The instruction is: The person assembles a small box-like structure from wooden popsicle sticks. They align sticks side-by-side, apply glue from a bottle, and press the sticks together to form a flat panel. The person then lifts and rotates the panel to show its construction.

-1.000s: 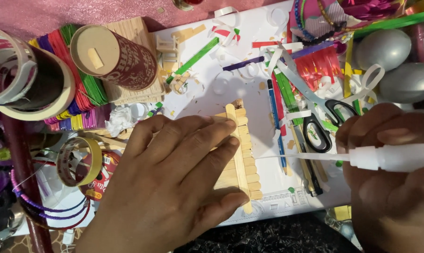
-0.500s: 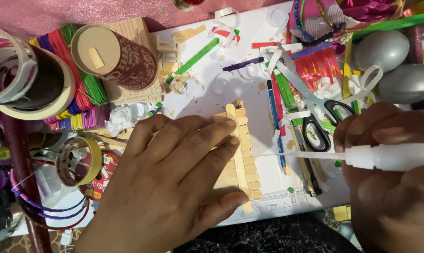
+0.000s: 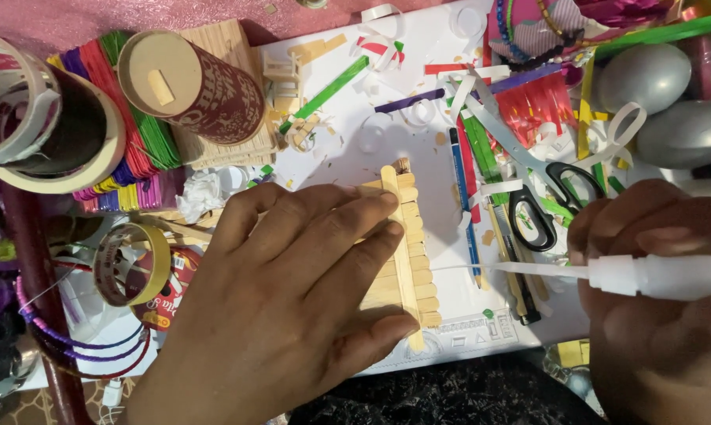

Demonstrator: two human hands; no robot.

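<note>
My left hand (image 3: 292, 291) lies flat, fingers spread, pressing down on a panel of plain wooden craft sticks (image 3: 407, 260) on the white paper sheet (image 3: 418, 149). One longer stick runs lengthwise over the panel. My right hand (image 3: 654, 315) grips a white glue bottle (image 3: 662, 275) at the right edge. Its thin nozzle points left toward the panel, and a fine glue thread stretches from the tip toward the sticks.
Black-handled scissors (image 3: 540, 208), a blue pencil (image 3: 463, 205) and coloured sticks lie right of the panel. A maroon cardboard tube (image 3: 194, 83), tape rolls (image 3: 41, 118) and a bundle of coloured sticks (image 3: 135, 149) crowd the left. Two silver balloons (image 3: 662, 102) sit at the far right.
My right hand with the glue bottle has drifted slightly right and down. My left hand stays pressed on the stick panel.
</note>
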